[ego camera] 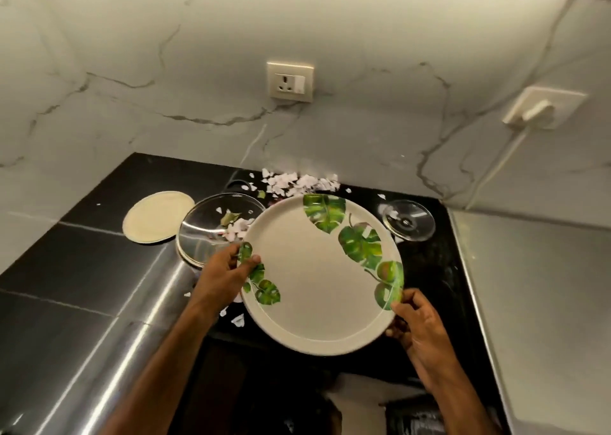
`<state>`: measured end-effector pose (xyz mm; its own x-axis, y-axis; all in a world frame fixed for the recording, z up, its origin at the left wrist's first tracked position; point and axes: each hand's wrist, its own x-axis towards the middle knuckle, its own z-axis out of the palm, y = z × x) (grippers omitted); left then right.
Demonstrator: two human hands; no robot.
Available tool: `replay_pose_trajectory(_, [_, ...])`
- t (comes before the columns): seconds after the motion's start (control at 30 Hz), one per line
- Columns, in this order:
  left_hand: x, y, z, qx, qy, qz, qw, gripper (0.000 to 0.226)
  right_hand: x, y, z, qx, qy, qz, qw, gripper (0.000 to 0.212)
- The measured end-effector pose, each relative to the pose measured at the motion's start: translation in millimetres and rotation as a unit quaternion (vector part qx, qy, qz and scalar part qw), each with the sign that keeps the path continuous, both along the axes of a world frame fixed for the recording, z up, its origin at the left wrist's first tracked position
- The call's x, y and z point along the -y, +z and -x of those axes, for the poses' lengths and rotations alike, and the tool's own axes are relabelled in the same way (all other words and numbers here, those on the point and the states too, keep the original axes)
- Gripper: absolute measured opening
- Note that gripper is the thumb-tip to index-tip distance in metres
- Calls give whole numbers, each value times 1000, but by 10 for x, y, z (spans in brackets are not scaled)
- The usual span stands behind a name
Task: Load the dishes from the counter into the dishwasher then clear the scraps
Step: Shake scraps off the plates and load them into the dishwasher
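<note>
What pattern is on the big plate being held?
Green tropical leaves on a cream plate, head view.

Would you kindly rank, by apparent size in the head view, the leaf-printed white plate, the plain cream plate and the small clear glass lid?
1. leaf-printed white plate, though it is held nearer the camera
2. plain cream plate
3. small clear glass lid

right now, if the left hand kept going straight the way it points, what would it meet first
Probably the round steel-rimmed glass lid, just beyond the left hand that grips the round white leaf-printed plate. Height unclear: the hand might pass over it toward the pale scraps behind it.
</note>
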<state>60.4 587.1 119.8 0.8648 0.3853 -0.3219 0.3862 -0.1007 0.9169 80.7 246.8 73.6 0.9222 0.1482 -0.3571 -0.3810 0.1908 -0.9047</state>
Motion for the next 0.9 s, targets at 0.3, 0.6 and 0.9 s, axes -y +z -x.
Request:
replay_pose_trajectory(0.3, [890,-195,89,-17,-146,86,985,27,825,-61,1140,-27,-175,37,983,53])
replay_pose_trajectory(0.6, [2562,-146,67,-1,-362,51,931,21,1870,-147,2190,-44,-391,103,913,16])
replay_pose_trajectory(0.9, [4614,-420,126,-27,-523,-23,852,33,3146,-527,3202,-76,-525,129,838,18])
